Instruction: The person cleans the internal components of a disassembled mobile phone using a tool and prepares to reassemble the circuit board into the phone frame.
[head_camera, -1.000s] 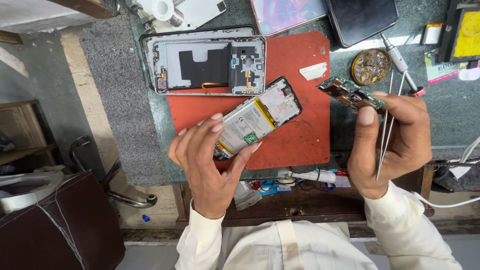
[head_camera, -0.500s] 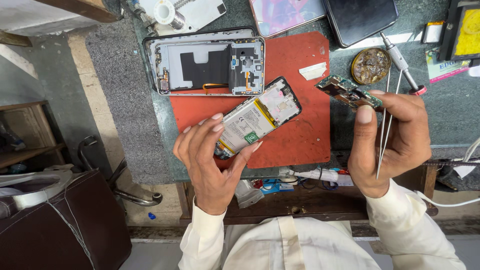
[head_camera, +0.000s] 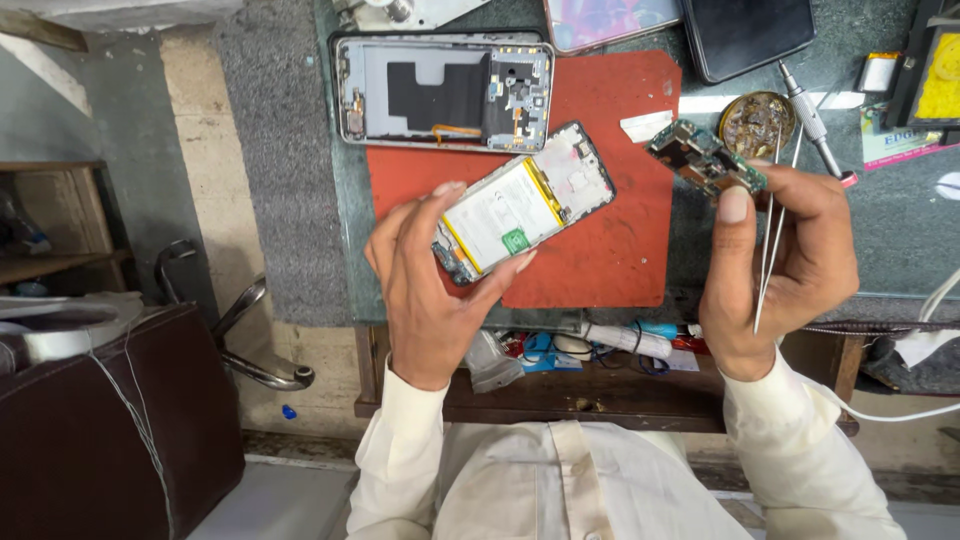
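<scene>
Little had changed since a moment before: the left hand (head_camera: 430, 290) still gripped the open phone (head_camera: 522, 203) above the red mat (head_camera: 610, 250), and the right hand (head_camera: 785, 265) still pinched the green circuit board (head_camera: 705, 158) and thin tweezers (head_camera: 770, 235).

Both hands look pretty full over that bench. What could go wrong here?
The right hand pinches a small circuit board by one end while also holding tweezers; the board could slip or get scratched. The left hand holds the opened phone tilted above the red mat, its battery exposed, so a drop might damage it.
</scene>
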